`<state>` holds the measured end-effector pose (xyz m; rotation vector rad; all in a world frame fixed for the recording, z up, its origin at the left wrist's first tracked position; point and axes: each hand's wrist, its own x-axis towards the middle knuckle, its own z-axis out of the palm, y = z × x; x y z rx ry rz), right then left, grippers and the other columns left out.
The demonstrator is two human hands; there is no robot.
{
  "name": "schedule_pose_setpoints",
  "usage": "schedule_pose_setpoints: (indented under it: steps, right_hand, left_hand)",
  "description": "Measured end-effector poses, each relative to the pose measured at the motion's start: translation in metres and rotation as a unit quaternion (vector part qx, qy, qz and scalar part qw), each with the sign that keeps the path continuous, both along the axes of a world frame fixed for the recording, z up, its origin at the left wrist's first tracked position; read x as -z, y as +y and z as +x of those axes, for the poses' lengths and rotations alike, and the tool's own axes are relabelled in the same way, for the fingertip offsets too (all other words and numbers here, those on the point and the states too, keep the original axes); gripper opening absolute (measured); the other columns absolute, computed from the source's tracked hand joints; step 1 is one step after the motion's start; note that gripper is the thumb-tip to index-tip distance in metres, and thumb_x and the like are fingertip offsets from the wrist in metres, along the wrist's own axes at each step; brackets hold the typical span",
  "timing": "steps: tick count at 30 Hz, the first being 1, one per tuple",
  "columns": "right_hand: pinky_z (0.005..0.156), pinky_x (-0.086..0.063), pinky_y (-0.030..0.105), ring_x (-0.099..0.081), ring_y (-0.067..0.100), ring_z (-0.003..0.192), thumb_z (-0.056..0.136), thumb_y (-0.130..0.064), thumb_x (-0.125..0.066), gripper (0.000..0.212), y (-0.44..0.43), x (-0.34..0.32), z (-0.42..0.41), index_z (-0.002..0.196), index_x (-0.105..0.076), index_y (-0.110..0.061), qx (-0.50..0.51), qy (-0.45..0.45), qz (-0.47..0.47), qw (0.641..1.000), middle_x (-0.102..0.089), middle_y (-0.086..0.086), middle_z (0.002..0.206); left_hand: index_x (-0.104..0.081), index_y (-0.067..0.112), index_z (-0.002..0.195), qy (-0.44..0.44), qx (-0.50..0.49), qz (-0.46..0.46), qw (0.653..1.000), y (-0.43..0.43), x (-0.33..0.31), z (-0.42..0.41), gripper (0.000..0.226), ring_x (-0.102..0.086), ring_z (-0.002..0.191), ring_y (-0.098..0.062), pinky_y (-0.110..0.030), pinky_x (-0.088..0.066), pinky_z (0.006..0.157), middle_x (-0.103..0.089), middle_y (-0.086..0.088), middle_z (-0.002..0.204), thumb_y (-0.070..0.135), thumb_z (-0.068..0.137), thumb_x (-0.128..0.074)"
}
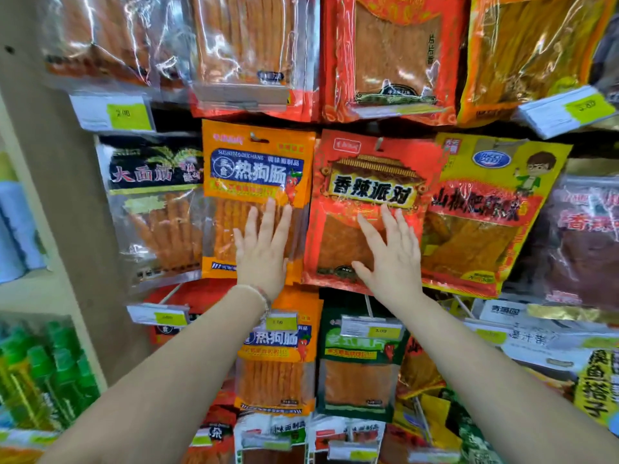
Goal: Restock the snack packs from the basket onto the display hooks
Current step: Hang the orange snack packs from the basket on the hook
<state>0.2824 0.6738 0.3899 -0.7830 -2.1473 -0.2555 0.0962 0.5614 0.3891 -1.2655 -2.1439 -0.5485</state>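
An orange snack pack (pixel 254 169) with a blue label hangs on a display hook (pixel 257 138) in the middle row. My left hand (pixel 263 249) lies flat on its lower half, fingers straight. Beside it on the right hangs a red snack pack (pixel 368 182) on its own hook (pixel 379 144). My right hand (pixel 390 251) presses flat against the clear lower window of that red pack, fingers spread. Neither hand holds anything. The basket is out of view.
A black-topped pack (pixel 154 209) hangs to the left and a yellow pack (pixel 485 209) to the right. More packs fill the rows above and below, with yellow price tags (pixel 129 112) on the hook ends. A beige shelf upright (pixel 57 182) stands at the left.
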Motion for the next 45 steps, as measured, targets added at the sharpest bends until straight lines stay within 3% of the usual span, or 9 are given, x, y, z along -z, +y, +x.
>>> schedule_pose_setpoints:
  steps: [6, 12, 16, 20, 24, 33, 37, 42, 45]
  right_hand:
    - [0.111, -0.022, 0.048, -0.026, 0.03, 0.138, 0.085, -0.03, -0.066, 0.059, -0.004, -0.008, 0.008, 0.138, -0.043, -0.019, -0.021, 0.182, -0.065, 0.981, -0.032, 0.012, 0.148]
    - [0.115, -0.014, 0.037, -0.016, 0.025, 0.143, 0.085, -0.017, -0.065, 0.081, 0.007, -0.043, 0.017, 0.15, -0.016, -0.012, -0.029, 0.342, -0.219, 0.913, -0.02, 0.012, 0.154]
    - [0.115, -0.017, 0.036, -0.015, 0.021, 0.145, 0.088, -0.017, -0.061, 0.082, 0.012, -0.06, 0.016, 0.152, -0.009, -0.018, -0.073, 0.39, -0.31, 0.864, -0.015, 0.004, 0.158]
    - [0.112, -0.029, 0.037, -0.031, 0.022, 0.138, 0.09, -0.017, -0.058, 0.074, 0.013, -0.063, 0.015, 0.15, -0.014, -0.02, -0.107, 0.402, -0.34, 0.843, -0.03, 0.003, 0.152]
    - [0.106, -0.023, 0.024, -0.027, 0.017, 0.139, 0.093, -0.016, -0.054, 0.066, 0.008, -0.054, 0.015, 0.148, -0.018, -0.018, -0.115, 0.414, -0.302, 0.851, -0.029, 0.002, 0.151]
    - [0.108, -0.02, 0.024, -0.024, 0.016, 0.14, 0.094, -0.021, -0.056, 0.069, 0.007, -0.041, 0.03, 0.151, -0.016, -0.021, -0.096, 0.361, -0.25, 0.893, -0.024, 0.003, 0.152]
    - [0.111, -0.028, 0.031, -0.033, 0.017, 0.134, 0.092, -0.021, -0.059, 0.065, 0.013, -0.037, 0.051, 0.147, -0.026, -0.016, -0.094, 0.368, -0.191, 0.905, -0.033, 0.002, 0.143]
    - [0.11, -0.027, 0.035, -0.037, 0.025, 0.128, 0.086, -0.022, -0.064, 0.06, 0.046, -0.042, 0.09, 0.138, -0.038, -0.007, -0.035, 0.426, -0.125, 0.895, -0.041, 0.01, 0.134]
    - [0.108, -0.021, 0.033, -0.032, 0.026, 0.133, 0.085, -0.028, -0.065, 0.066, 0.072, -0.046, 0.115, 0.14, -0.035, -0.008, 0.016, 0.439, -0.138, 0.888, -0.039, 0.013, 0.14]
  left_hand:
    - [-0.008, 0.033, 0.148, -0.016, 0.01, 0.059, 0.998, -0.004, -0.002, 0.023, 0.096, -0.01, 0.141, -0.029, -0.056, -0.021, 0.104, -0.005, -0.002, 0.157, 0.034, 0.073, -0.067]
    - [-0.047, 0.024, 0.129, -0.065, 0.071, 0.145, 0.985, -0.005, -0.033, 0.035, 0.057, -0.033, 0.121, -0.029, -0.047, -0.029, 0.098, -0.038, -0.007, 0.134, 0.02, 0.074, -0.062]
    - [-0.04, 0.016, 0.138, -0.048, 0.153, 0.12, 0.98, 0.01, -0.046, 0.045, 0.054, -0.047, 0.115, -0.028, -0.04, -0.038, 0.094, -0.051, -0.006, 0.128, 0.023, 0.086, -0.051]
    - [-0.025, 0.019, 0.145, -0.188, 0.203, 0.15, 0.949, 0.025, -0.058, 0.049, 0.059, -0.061, 0.099, -0.023, -0.036, -0.051, 0.085, -0.053, -0.002, 0.127, 0.026, 0.092, -0.05]
    - [-0.037, 0.019, 0.129, -0.215, 0.241, 0.219, 0.921, 0.03, -0.057, 0.042, 0.042, -0.055, 0.067, -0.015, -0.033, -0.051, 0.066, -0.047, 0.014, 0.084, 0.012, 0.09, -0.052]
    - [-0.034, 0.025, 0.09, -0.213, 0.231, 0.266, 0.911, 0.029, -0.05, 0.044, 0.02, -0.054, 0.051, -0.009, -0.011, -0.033, 0.045, -0.051, -0.004, 0.084, 0.019, 0.09, -0.053]
    - [-0.038, 0.019, 0.09, -0.175, 0.24, 0.32, 0.9, 0.031, -0.045, 0.06, 0.02, -0.048, 0.067, 0.014, -0.008, -0.033, 0.064, -0.039, 0.0, 0.099, 0.016, 0.084, -0.057]
    - [-0.041, 0.033, 0.093, -0.147, 0.319, 0.247, 0.903, 0.048, -0.047, 0.109, 0.019, -0.052, 0.072, 0.006, -0.008, -0.035, 0.063, -0.045, 0.015, 0.087, 0.023, 0.081, -0.052]
    - [-0.042, 0.04, 0.098, -0.153, 0.354, 0.181, 0.905, 0.07, -0.049, 0.151, 0.021, -0.055, 0.078, 0.001, -0.026, -0.049, 0.067, -0.051, 0.016, 0.095, 0.028, 0.081, -0.048]
